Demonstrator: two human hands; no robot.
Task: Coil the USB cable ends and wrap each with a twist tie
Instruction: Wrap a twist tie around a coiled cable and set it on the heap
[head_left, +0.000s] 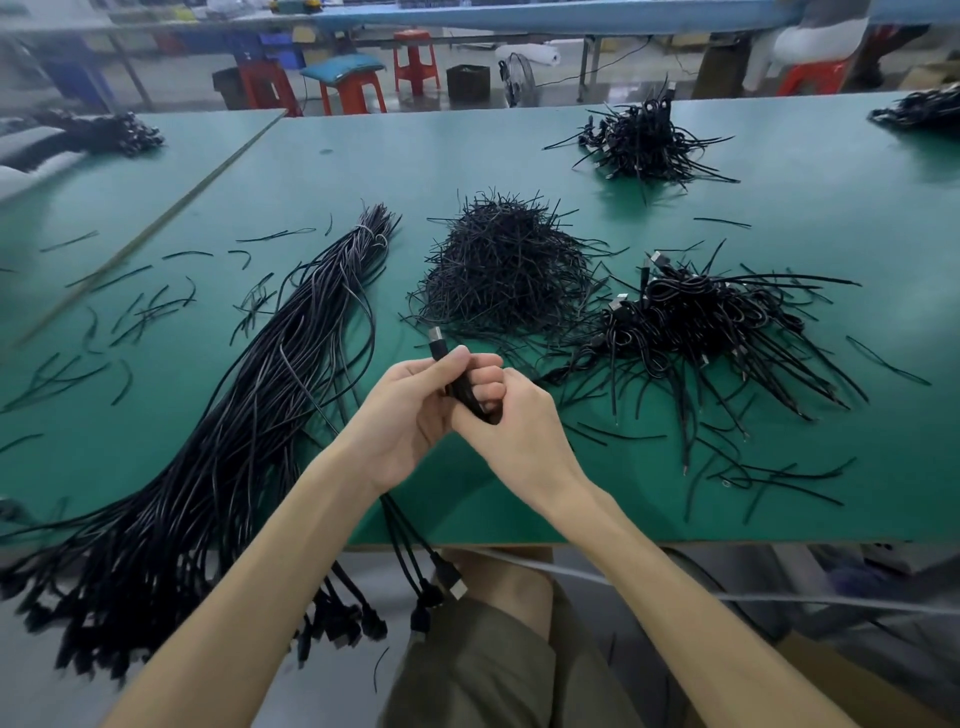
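USB cable (457, 387) | plug up-left, axis diagonal | hands clamped on it: left hand (410, 415), right hand (517, 423)

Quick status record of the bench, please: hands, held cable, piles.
left hand: grips cable, plug pointing up
right hand: pinches the same cable
tie on held cable: none visible
twist ties: heap, mid table
loose cables: long bundle on the left, ends hanging off the near edge
coiled cables: pile on the right
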